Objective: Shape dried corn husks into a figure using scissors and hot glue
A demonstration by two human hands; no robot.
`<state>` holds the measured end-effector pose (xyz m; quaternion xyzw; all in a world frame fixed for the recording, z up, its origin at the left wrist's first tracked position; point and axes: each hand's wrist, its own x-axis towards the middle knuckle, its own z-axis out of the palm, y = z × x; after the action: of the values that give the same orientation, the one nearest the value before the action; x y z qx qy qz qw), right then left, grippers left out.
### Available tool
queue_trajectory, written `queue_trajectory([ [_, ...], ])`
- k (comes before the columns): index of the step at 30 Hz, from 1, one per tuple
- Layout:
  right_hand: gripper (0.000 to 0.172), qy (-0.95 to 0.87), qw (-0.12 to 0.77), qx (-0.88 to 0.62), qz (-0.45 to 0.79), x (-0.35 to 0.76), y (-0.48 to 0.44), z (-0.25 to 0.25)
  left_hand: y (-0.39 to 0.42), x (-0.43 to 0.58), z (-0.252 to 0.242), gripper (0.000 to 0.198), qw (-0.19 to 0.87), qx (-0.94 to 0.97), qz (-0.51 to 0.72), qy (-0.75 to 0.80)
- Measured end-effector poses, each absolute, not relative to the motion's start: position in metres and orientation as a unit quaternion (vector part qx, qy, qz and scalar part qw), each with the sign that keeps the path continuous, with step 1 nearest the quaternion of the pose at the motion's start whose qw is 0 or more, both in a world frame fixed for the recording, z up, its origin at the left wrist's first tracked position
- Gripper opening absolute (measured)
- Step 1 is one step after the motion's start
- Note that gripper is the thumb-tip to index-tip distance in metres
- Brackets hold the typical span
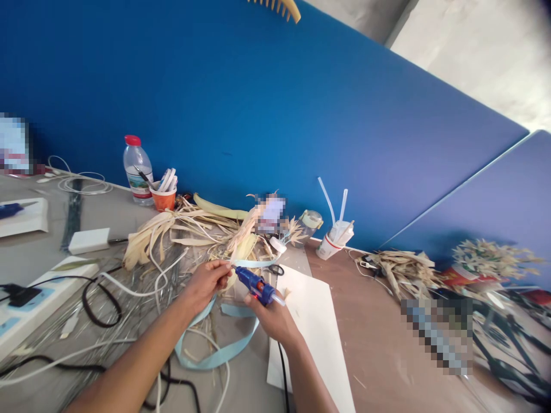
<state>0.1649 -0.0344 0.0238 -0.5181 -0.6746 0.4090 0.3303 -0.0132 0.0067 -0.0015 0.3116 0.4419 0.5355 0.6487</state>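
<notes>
My right hand (275,318) is closed round a blue hot glue gun (253,285) with a clear glue stick out of its back. A small red light glows on the gun's side. Its nozzle points left, close to the fingertips of my left hand (210,284), which is closed in a pinch. A light blue ribbon (224,357) loops below both hands and runs up to the left fingers. Another stretch of it lies just above the gun. Behind the fingers are pale dried corn husks (245,246); the exact pinch point is partly hidden.
A white sheet (314,327) lies right of my hands. A power strip (41,301) and tangled cables are on the left. Further back stand a water bottle (138,172), an orange cup (164,198), a glass jar (309,226) and a cup with straws (332,244). More dried husks (404,269) lie right.
</notes>
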Motion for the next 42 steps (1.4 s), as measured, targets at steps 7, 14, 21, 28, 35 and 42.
queue_trajectory([
  [7, 0.025, -0.672, 0.342, -0.510, 0.414, 0.165, -0.034, 0.027, 0.006, -0.013, 0.000, 0.015, 0.652, 0.311, 0.533, 0.440],
  [14, 0.031, -0.644, 0.356, -0.524, 0.429, 0.168, -0.034, 0.024, 0.002, -0.010, 0.007, 0.020, 0.659, 0.286, 0.540, 0.438],
  [21, 0.040, -0.590, 0.422, -0.496, 0.477, 0.170, -0.032, 0.014, 0.002, -0.008, 0.004, 0.022, 0.664, 0.294, 0.532, 0.434],
  [28, 0.039, -0.562, 0.468, -0.459, 0.505, 0.164, -0.027, 0.005, 0.000, -0.003, 0.000, 0.023, 0.678, 0.337, 0.502, 0.418],
  [35, 0.032, -0.559, 0.489, -0.453, 0.493, 0.161, -0.026, 0.006, -0.005, 0.005, -0.001, 0.023, 0.688, 0.360, 0.490, 0.397],
  [42, 0.037, -0.529, 0.491, -0.437, 0.536, 0.162, -0.024, 0.001, -0.008, 0.007, 0.001, 0.025, 0.708, 0.369, 0.471, 0.375],
])
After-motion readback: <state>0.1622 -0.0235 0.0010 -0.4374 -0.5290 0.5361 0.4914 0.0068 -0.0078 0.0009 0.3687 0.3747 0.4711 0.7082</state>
